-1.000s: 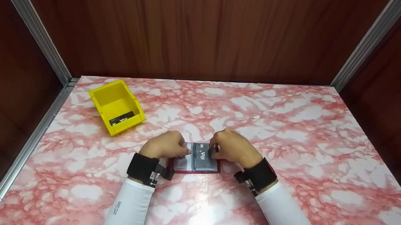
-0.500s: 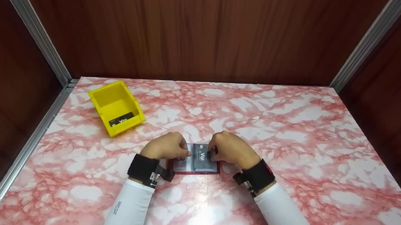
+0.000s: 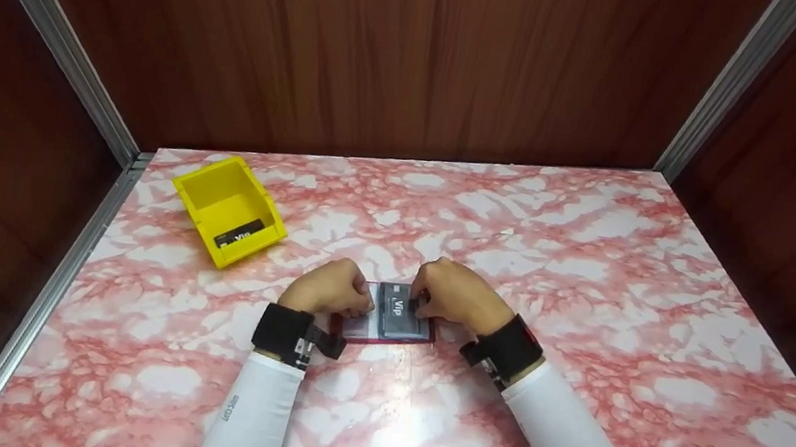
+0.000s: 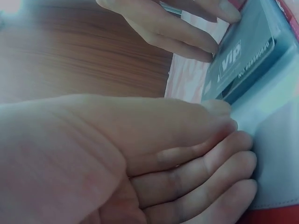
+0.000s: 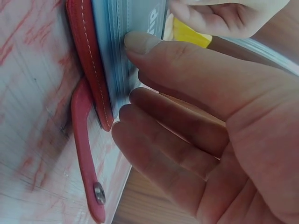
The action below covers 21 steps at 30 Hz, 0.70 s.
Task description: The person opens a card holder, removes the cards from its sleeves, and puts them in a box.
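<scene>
Red wallet (image 3: 371, 327), left fingers (image 4: 212, 175) and right fingers (image 5: 163, 140) pinched on it, near edge (image 3: 392, 342) free

A yellow bin (image 3: 226, 205) sits at an angle on the left part of the table (image 3: 572, 273), which has a red-and-white marbled top. Inside the bin, a black card (image 3: 238, 233) with white lettering lies partly hidden behind the near wall. A brown wood-grain back panel (image 3: 387, 57) rises behind the table, between a left metal post (image 3: 62, 43) and a right metal post (image 3: 721, 84). Bright glare shines on the near part of the tabletop.
</scene>
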Available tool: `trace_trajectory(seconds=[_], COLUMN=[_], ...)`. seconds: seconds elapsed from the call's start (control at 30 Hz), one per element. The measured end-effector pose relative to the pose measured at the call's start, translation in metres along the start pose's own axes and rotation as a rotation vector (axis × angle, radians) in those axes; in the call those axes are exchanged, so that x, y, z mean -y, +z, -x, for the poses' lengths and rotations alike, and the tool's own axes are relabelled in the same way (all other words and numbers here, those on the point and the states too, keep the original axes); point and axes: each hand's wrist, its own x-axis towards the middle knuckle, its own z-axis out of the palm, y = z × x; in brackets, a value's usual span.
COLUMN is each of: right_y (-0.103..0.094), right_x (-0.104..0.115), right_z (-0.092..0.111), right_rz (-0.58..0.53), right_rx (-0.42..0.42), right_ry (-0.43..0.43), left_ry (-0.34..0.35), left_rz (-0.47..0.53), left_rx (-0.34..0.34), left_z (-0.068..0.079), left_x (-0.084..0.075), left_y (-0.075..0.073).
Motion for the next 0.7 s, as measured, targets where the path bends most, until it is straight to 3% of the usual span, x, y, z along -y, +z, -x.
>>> trace_trajectory(seconds=[0.17,0.33,0.53,0.7], right_y=[0.0,0.0,0.002,0.001], right_x=[0.001,0.001,0.001,0.001], right_z=[0.0,0.0,0.0,0.0], right_rz=[-0.014,-0.021,-0.015,-0.014], right_rx=[-0.002,0.002,-0.001,0.008], right_ry=[0.005,0.005,-0.002,-0.003], left_ry=[-0.02,-0.064,-0.114,-0.118], left_rz=[0.052,0.176,0.296,0.331], left_rx=[-0.002,0.012,-0.036,-0.057], left_z=[-0.002,-0.005,-0.008,-0.01], left_x=[0.001,-0.001,-0.004,-0.004], left_y=[0.001,0.007,0.015,0.018])
